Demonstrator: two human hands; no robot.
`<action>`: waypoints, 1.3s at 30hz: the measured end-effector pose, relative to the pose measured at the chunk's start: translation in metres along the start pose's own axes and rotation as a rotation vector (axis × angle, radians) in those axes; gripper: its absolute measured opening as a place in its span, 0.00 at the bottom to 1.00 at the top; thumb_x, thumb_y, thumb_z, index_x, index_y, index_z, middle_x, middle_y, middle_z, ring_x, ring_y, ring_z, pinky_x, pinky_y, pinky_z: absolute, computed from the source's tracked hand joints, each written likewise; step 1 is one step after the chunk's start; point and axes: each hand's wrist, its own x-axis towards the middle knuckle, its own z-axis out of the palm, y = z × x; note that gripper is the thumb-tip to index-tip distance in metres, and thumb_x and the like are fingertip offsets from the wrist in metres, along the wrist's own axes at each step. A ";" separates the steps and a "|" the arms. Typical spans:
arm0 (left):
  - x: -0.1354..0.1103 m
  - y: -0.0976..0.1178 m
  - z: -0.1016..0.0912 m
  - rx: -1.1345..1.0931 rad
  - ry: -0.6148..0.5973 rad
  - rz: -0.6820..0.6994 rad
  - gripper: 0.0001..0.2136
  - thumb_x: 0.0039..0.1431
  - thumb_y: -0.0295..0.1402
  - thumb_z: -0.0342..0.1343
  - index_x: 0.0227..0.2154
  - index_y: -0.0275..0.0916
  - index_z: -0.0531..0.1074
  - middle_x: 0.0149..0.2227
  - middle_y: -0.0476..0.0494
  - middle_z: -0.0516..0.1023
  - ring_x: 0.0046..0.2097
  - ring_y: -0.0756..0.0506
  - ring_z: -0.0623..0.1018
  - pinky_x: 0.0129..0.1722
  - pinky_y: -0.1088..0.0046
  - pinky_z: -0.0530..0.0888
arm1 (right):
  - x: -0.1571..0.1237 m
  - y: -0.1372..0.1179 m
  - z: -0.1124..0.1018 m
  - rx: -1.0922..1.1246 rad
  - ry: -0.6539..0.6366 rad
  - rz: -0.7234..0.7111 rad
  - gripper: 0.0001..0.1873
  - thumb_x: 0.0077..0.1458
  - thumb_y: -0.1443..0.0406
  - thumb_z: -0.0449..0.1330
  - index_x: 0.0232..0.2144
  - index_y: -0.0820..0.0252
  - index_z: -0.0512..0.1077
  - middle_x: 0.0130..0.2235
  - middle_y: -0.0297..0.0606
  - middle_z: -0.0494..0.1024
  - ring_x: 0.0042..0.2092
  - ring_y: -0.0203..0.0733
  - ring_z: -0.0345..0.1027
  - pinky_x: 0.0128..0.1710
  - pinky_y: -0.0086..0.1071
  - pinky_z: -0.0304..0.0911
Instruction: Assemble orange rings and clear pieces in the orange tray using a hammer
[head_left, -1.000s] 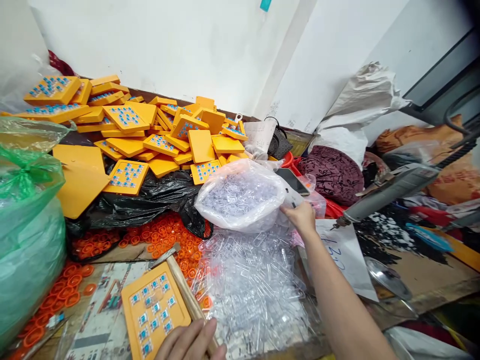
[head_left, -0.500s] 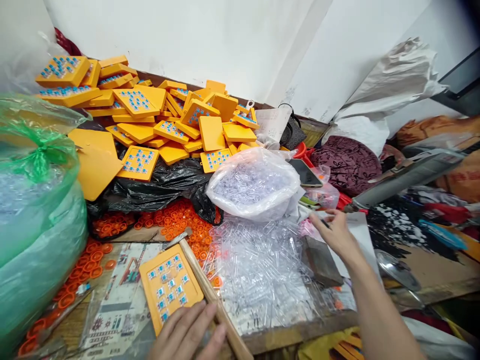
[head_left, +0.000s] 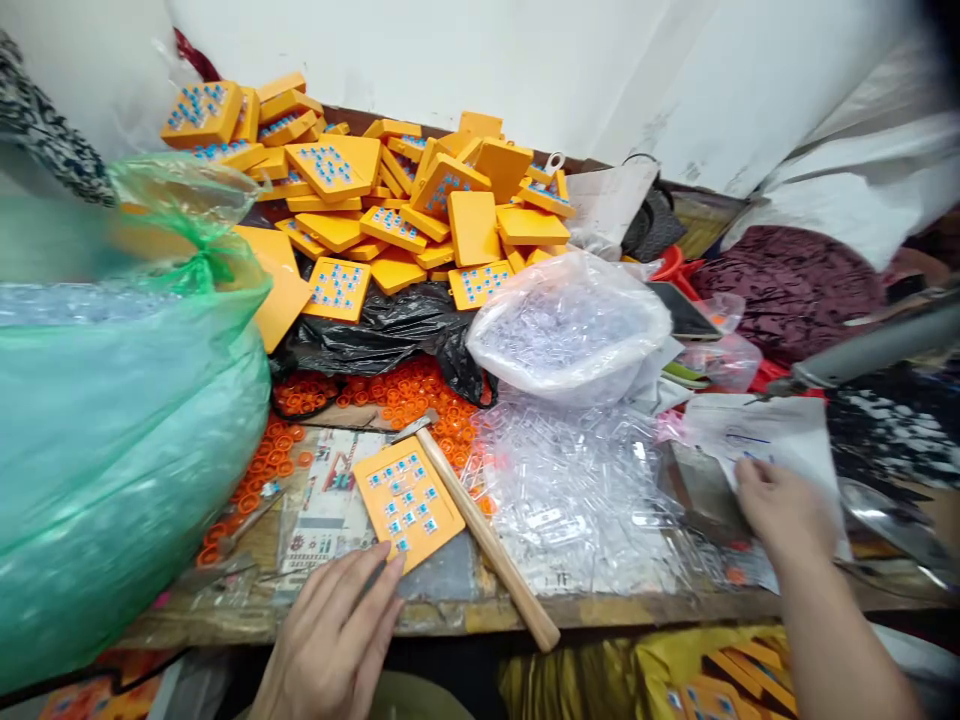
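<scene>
My left hand (head_left: 337,625) lies with its fingers outstretched, fingertips at the near edge of a yellow plastic panel (head_left: 420,545) studded with small blue-and-white pieces. Beside that panel, a hammer (head_left: 491,545) rests with its wooden handle slanting over the table edge. My right hand (head_left: 787,510) is over a sheet of white paper (head_left: 806,430) with blue marks, next to a dark metal block (head_left: 705,490). Its fingers are curled together and slightly blurred; whatever they hold, if anything, is hidden.
Clear plastic pieces (head_left: 570,490) spread right of the hammer, below an open white bag (head_left: 637,365). Several yellow panels (head_left: 474,228) are heaped behind. A bulging green bag (head_left: 135,450) stands left, with orange rings (head_left: 281,445) alongside. A phone (head_left: 682,310) lies near the wall.
My left hand has drawn back from the hammer handle to the panel's near edge. My right hand, which held a dark pen-like stick, has come nearer over the paper. The view has shifted.
</scene>
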 end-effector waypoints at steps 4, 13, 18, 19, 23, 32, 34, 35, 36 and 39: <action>-0.004 -0.005 0.010 -0.056 0.004 -0.324 0.14 0.62 0.32 0.53 0.50 0.38 0.67 0.45 0.36 0.77 0.46 0.42 0.78 0.45 0.65 0.76 | -0.086 -0.051 -0.013 0.152 0.105 -0.192 0.21 0.61 0.54 0.50 0.47 0.60 0.70 0.45 0.56 0.73 0.48 0.61 0.68 0.49 0.54 0.61; 0.039 -0.013 0.054 -0.065 -0.356 -0.585 0.67 0.26 0.46 0.72 0.65 0.33 0.34 0.65 0.12 0.48 0.66 0.21 0.49 0.58 0.36 0.53 | -0.243 -0.133 0.039 0.264 -0.507 -0.632 0.23 0.52 0.68 0.49 0.50 0.56 0.70 0.42 0.46 0.75 0.40 0.54 0.72 0.37 0.47 0.68; 0.044 -0.040 0.035 -0.174 -0.527 -0.458 0.64 0.25 0.42 0.72 0.66 0.35 0.40 0.65 0.16 0.50 0.66 0.22 0.50 0.59 0.38 0.51 | -0.220 -0.139 0.035 0.330 -0.610 -0.521 0.23 0.52 0.66 0.50 0.51 0.56 0.70 0.37 0.42 0.70 0.37 0.52 0.69 0.36 0.45 0.65; 0.041 -0.044 0.030 -0.204 -0.554 -0.422 0.66 0.24 0.43 0.73 0.66 0.36 0.40 0.65 0.17 0.51 0.66 0.22 0.50 0.59 0.37 0.52 | -0.219 -0.141 0.032 0.368 -0.642 -0.493 0.23 0.52 0.65 0.50 0.51 0.56 0.69 0.37 0.41 0.70 0.36 0.50 0.69 0.35 0.44 0.66; 0.034 -0.050 0.020 -0.258 -0.463 -0.410 0.57 0.29 0.51 0.71 0.64 0.39 0.53 0.65 0.21 0.55 0.65 0.23 0.54 0.57 0.38 0.57 | -0.230 -0.152 0.023 0.578 -0.796 -0.360 0.17 0.55 0.59 0.52 0.46 0.56 0.68 0.35 0.38 0.71 0.36 0.45 0.70 0.36 0.38 0.68; 0.057 -0.030 0.026 -0.246 -0.248 -0.452 0.03 0.56 0.28 0.58 0.32 0.36 0.76 0.33 0.42 0.79 0.38 0.41 0.77 0.41 0.59 0.72 | -0.256 -0.166 0.035 0.810 -0.917 -0.006 0.17 0.49 0.55 0.62 0.39 0.55 0.68 0.37 0.38 0.76 0.32 0.43 0.70 0.25 0.32 0.66; 0.058 -0.028 0.030 -0.249 -0.254 -0.494 0.03 0.55 0.25 0.58 0.33 0.36 0.76 0.33 0.42 0.79 0.37 0.41 0.77 0.40 0.60 0.74 | -0.262 -0.164 0.033 0.838 -0.941 0.055 0.18 0.48 0.55 0.63 0.40 0.55 0.67 0.39 0.38 0.76 0.30 0.40 0.69 0.22 0.30 0.64; 0.057 -0.027 0.032 -0.261 -0.232 -0.496 0.04 0.55 0.24 0.57 0.33 0.36 0.76 0.33 0.42 0.79 0.37 0.42 0.76 0.39 0.61 0.74 | -0.265 -0.163 0.032 0.852 -0.956 0.084 0.19 0.49 0.54 0.64 0.40 0.55 0.67 0.39 0.38 0.76 0.28 0.38 0.67 0.20 0.29 0.63; 0.055 -0.026 0.033 -0.274 -0.192 -0.481 0.05 0.55 0.24 0.56 0.33 0.36 0.75 0.33 0.42 0.79 0.37 0.42 0.76 0.39 0.62 0.75 | -0.268 -0.162 0.030 0.866 -0.973 0.112 0.19 0.49 0.54 0.63 0.41 0.54 0.66 0.40 0.37 0.75 0.25 0.36 0.65 0.18 0.28 0.61; 0.049 -0.023 0.035 -0.302 -0.063 -0.357 0.07 0.58 0.22 0.52 0.35 0.35 0.75 0.31 0.43 0.79 0.35 0.44 0.77 0.36 0.65 0.75 | -0.273 -0.159 0.028 0.906 -1.024 0.181 0.20 0.52 0.52 0.61 0.42 0.54 0.64 0.41 0.35 0.75 0.20 0.30 0.60 0.15 0.26 0.59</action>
